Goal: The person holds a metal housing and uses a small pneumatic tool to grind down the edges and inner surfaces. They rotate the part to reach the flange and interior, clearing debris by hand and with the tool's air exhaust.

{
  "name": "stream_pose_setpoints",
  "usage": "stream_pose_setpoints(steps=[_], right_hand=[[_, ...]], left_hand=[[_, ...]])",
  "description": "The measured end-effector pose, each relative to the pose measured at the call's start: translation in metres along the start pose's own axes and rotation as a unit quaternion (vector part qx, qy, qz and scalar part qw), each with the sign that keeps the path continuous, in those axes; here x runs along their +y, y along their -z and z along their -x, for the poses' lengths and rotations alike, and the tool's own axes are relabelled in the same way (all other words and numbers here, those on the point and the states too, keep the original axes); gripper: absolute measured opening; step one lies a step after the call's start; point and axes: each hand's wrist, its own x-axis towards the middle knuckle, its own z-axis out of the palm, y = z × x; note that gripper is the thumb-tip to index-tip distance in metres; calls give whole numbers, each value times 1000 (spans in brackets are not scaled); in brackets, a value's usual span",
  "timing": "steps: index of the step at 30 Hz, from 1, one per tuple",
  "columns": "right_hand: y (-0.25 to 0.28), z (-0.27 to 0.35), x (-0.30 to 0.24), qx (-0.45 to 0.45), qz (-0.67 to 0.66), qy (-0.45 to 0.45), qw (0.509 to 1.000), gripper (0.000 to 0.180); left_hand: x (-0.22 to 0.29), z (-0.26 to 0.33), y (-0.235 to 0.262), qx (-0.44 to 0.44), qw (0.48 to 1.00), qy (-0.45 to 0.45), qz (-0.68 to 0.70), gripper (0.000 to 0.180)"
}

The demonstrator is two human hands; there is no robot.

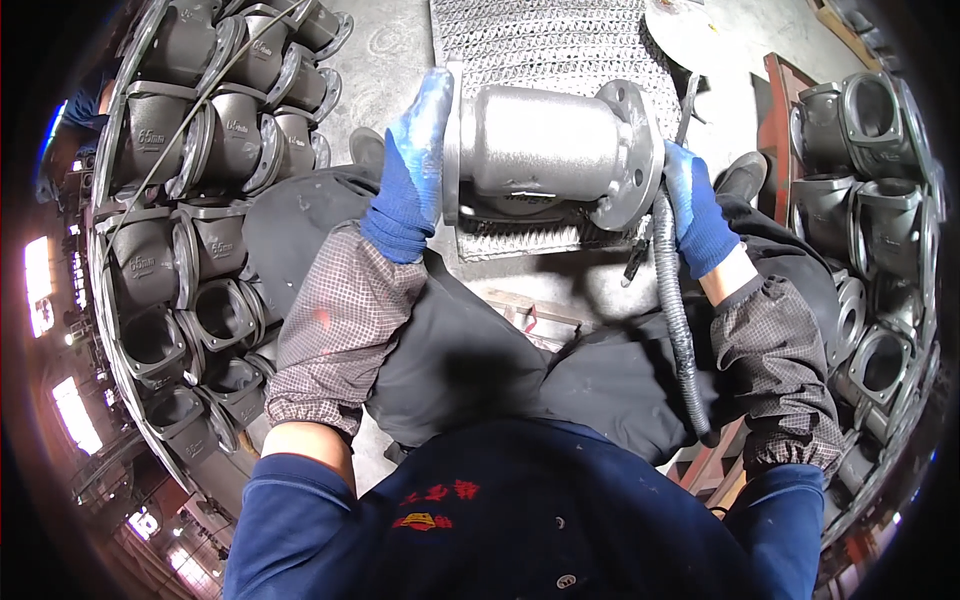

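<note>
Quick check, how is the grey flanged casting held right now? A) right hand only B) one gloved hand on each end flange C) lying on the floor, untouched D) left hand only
B: the left hand grips one flange of the casting and the right hand is at the other, holding it up over the lap.

One head-worn fisheye view looks steeply down, close over the lap; edges bend.

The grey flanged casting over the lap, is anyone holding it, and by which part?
Yes. Both gloved hands hold the grey flanged casting by its ends: the left hand lies flat against the left flange, and the right hand is behind the right flange, beside a black hose.
</note>
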Motion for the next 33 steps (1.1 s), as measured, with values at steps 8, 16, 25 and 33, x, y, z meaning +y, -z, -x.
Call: stream_pose_setpoints(steps=[8,16,25,33], right_hand=[[16,2,8,-77,-70,-63,993,25],[19,-18,9,-16,-220,-106,969,27],[18,-36,-17,22,-275,-123,953,28],[16,-59,-13,28,-302,-56,951,28]], left_hand=[[24,-4,3,-58,894,-335,-292,39],[28,-18,-9,-91,876,-390,-267,42],[24,-43,-1,-181,844,-454,-220,43],[0,-51,1,-100,875,-389,-270,43]])
